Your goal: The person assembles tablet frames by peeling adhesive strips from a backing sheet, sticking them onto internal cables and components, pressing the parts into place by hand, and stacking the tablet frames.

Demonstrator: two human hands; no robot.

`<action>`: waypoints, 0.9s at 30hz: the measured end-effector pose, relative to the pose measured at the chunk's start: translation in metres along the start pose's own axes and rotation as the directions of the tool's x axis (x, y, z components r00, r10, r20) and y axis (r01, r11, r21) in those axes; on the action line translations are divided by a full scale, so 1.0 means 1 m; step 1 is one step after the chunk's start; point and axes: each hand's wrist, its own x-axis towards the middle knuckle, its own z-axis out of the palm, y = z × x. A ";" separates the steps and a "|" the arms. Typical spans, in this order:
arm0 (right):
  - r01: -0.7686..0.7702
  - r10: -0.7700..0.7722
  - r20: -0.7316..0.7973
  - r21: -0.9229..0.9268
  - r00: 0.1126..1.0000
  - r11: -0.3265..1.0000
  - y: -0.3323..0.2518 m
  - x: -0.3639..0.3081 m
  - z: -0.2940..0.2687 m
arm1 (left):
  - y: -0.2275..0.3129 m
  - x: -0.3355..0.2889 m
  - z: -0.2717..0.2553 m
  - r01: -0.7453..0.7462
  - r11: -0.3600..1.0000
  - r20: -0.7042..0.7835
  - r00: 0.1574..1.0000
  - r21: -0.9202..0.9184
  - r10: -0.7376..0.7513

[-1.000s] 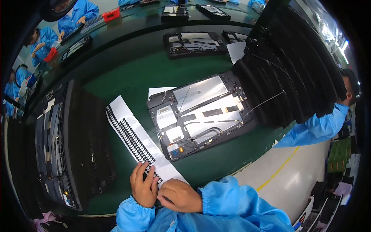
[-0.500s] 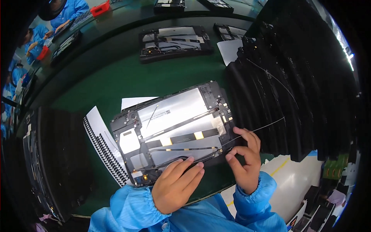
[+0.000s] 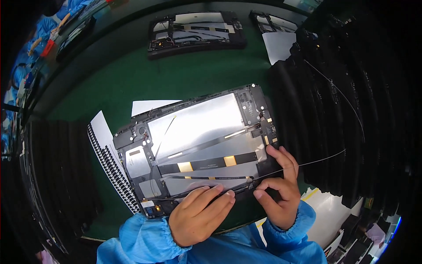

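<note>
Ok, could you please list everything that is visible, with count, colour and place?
opened device: one, black and silver, centre
other opened devices: at least two, black and silver, far side
patterned sheet: one, white with black pieces, left of centre device
plain sheets: two, white, behind centre device and far right
stacks: two, black, left and right
thin wires: two, pale, right
tabletop: one, green, underneath
container: at least one, red, upper left
co-workers: number unclear, blue clothing, upper left
floor: pale, lower right
sleeves: two, blue, lower edge
left hand: one, bare, device's near edge
right hand: one, bare, device's near-right corner
</note>
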 end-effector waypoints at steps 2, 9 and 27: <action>-0.008 0.008 0.003 -0.034 1.000 0.999 -0.001 0.000 0.002 | -0.001 0.000 0.000 -0.009 1.000 0.006 1.000 0.005 0.009; -0.009 0.009 0.001 -0.016 1.000 1.000 0.000 -0.001 0.001 | 0.007 0.017 0.000 -0.113 0.994 0.038 0.993 0.003 0.113; -0.032 0.032 -0.042 0.014 0.999 0.999 0.009 -0.008 0.001 | 0.002 0.016 0.009 -0.171 0.981 0.063 0.984 0.090 0.165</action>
